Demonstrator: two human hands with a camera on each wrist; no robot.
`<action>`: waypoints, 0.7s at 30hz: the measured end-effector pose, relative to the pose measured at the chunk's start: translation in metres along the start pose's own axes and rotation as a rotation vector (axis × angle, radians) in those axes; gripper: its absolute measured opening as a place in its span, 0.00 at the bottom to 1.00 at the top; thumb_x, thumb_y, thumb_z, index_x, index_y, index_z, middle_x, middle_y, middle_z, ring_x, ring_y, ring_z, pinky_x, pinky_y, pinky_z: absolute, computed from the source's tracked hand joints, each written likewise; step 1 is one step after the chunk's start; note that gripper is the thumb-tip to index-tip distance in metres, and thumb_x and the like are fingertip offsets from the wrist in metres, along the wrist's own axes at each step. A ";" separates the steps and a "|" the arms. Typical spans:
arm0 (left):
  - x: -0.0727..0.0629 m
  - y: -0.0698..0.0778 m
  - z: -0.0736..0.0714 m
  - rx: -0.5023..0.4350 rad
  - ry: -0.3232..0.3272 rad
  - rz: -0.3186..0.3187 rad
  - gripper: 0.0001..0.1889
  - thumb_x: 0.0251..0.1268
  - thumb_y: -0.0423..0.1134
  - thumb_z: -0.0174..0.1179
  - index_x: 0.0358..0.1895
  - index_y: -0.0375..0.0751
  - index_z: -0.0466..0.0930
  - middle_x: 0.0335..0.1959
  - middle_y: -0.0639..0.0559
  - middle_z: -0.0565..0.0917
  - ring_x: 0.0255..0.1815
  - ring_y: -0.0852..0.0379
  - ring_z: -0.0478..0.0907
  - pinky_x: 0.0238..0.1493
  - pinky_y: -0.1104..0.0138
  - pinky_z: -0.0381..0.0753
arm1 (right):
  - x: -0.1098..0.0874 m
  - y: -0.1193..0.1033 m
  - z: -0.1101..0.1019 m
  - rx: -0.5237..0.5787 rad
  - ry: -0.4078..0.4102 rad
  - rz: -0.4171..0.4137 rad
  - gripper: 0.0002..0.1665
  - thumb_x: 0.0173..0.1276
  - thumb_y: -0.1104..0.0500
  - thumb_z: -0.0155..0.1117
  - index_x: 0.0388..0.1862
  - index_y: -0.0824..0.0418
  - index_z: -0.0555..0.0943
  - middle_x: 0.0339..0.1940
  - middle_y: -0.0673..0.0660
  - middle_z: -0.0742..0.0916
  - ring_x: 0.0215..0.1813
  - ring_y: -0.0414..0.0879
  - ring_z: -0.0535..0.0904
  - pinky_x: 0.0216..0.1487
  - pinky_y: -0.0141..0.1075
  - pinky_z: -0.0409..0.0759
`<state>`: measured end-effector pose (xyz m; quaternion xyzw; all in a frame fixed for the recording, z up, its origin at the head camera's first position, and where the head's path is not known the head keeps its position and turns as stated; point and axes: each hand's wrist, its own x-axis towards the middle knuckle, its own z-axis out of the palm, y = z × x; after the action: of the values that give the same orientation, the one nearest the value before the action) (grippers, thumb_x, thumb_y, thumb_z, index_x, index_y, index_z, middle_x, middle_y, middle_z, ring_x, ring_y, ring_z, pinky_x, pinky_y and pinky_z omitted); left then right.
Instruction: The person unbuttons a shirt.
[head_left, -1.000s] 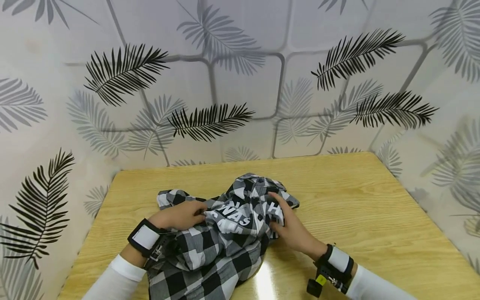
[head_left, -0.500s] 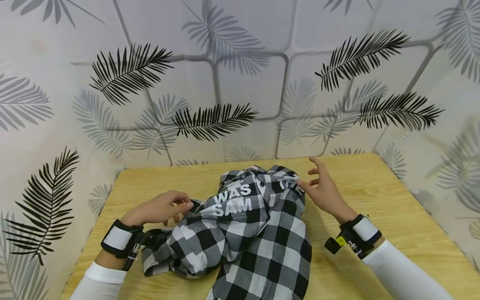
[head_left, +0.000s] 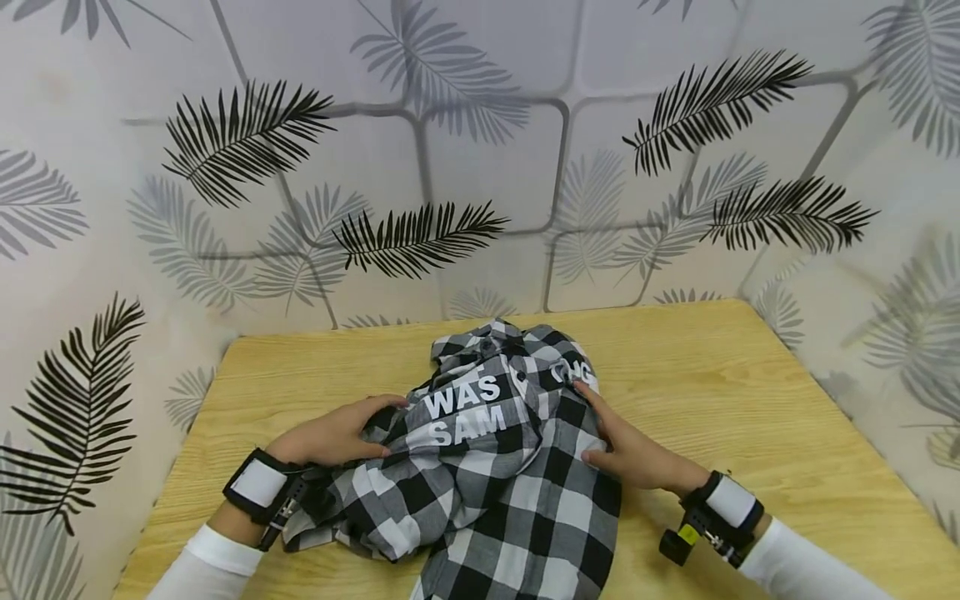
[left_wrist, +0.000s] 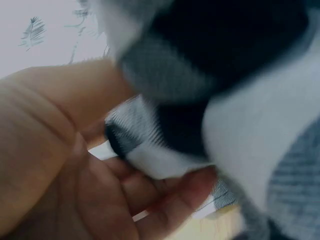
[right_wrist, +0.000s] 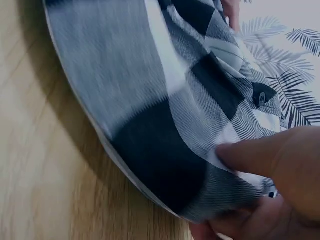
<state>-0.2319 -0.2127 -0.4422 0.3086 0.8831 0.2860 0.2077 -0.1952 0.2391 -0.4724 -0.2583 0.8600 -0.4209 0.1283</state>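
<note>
Pale leafy wall (head_left: 480, 175) stands behind a wood table (head_left: 720, 392). On the table, near the middle, lies a checked shirt (head_left: 495, 492), bunched up, with big white letters that say WAS SAM. Left hand (head_left: 337, 433) pinches the shirt's left side, thumb over the cloth and fingers curled under it. Right hand (head_left: 637, 450) pinches the right edge, thumb on top and fingers underneath. Black bands (head_left: 723, 508) go round both wrists, just past white sleeves (head_left: 213, 562).
</note>
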 end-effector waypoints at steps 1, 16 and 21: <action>0.000 0.000 0.000 0.019 0.006 0.006 0.34 0.72 0.40 0.62 0.77 0.37 0.60 0.76 0.34 0.65 0.74 0.34 0.66 0.64 0.46 0.75 | 0.000 0.000 -0.001 0.018 0.015 -0.008 0.54 0.74 0.67 0.60 0.84 0.61 0.37 0.76 0.76 0.65 0.70 0.64 0.71 0.63 0.39 0.76; -0.056 -0.035 -0.044 -0.003 0.048 -0.013 0.20 0.73 0.35 0.60 0.65 0.35 0.77 0.64 0.34 0.78 0.63 0.36 0.76 0.54 0.55 0.80 | -0.053 0.008 -0.109 -0.095 -0.339 -0.010 0.14 0.75 0.56 0.63 0.54 0.60 0.86 0.51 0.58 0.90 0.52 0.37 0.84 0.49 0.32 0.83; -0.046 -0.024 -0.040 0.101 0.233 -0.072 0.29 0.75 0.45 0.59 0.72 0.36 0.68 0.70 0.27 0.68 0.69 0.26 0.66 0.63 0.35 0.70 | -0.046 0.005 -0.097 -0.236 -0.208 0.078 0.21 0.78 0.51 0.60 0.60 0.64 0.83 0.60 0.65 0.85 0.59 0.57 0.83 0.52 0.44 0.85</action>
<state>-0.2303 -0.2731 -0.4187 0.2517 0.9250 0.2672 0.0982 -0.2010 0.3314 -0.4168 -0.2800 0.8950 -0.2826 0.2017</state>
